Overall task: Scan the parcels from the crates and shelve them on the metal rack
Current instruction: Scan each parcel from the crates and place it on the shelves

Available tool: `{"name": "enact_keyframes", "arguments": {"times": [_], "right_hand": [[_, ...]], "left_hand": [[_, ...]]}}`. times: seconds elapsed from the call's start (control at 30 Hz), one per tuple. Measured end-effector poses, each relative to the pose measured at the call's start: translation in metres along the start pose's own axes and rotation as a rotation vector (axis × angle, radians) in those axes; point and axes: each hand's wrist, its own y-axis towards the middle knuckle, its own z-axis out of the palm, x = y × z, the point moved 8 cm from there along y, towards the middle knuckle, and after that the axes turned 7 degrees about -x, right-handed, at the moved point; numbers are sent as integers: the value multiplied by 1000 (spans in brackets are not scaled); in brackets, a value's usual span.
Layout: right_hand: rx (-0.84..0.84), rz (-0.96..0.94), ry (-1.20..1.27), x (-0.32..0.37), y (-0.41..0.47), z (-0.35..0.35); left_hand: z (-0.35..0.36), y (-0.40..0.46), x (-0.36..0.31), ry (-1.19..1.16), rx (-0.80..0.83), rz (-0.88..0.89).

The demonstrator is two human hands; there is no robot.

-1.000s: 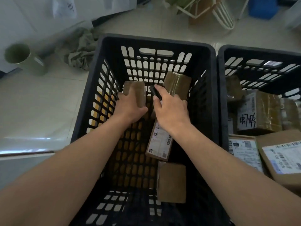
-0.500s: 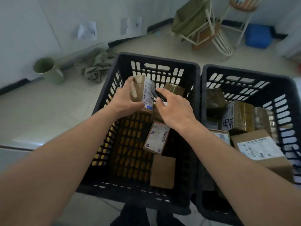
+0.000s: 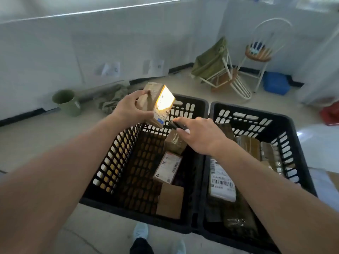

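My left hand point(image 3: 129, 107) grips a small brown parcel point(image 3: 157, 103) above the far rim of the left black crate point(image 3: 113, 162). The parcel's label side faces right and glows with bright light. My right hand point(image 3: 200, 136) holds a small black scanner point(image 3: 175, 123) just below and right of the parcel, its tip toward the label. Three parcels lie in the left crate, one with a white label point(image 3: 167, 168). The right black crate point(image 3: 291, 143) holds several parcels, one with a barcode label point(image 3: 221, 180).
A green bucket point(image 3: 67, 102) and a crumpled cloth point(image 3: 111, 98) lie on the floor by the wall at the left. Two white metal chairs point(image 3: 238, 77), a blue box point(image 3: 276, 83) and a red thing point(image 3: 330, 112) stand at the back right. My shoe point(image 3: 140, 231) shows below.
My left hand has lifted the parcel out of the left crate to above its rim. My right hand rose with the scanner, and light now falls on the label.
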Motion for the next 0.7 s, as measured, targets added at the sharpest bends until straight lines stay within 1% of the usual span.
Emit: {"name": "enact_keyframes", "arguments": {"times": [0.2, 0.3, 0.47, 0.6, 0.7], "right_hand": [[54, -31, -3, 4, -6, -12], [88, -39, -37, 5, -8, -16], [135, -50, -66, 6, -7, -22], [101, -47, -49, 9, -5, -26], [17, 0, 34, 12, 0, -30]], "left_hand": [[-16, -1, -24, -48, -89, 38], [-23, -3, -33, -78, -99, 64], [-36, -3, -46, -47, -112, 121], [-41, -1, -51, -36, -108, 144], [-39, 3, -52, -97, -78, 139]]}}
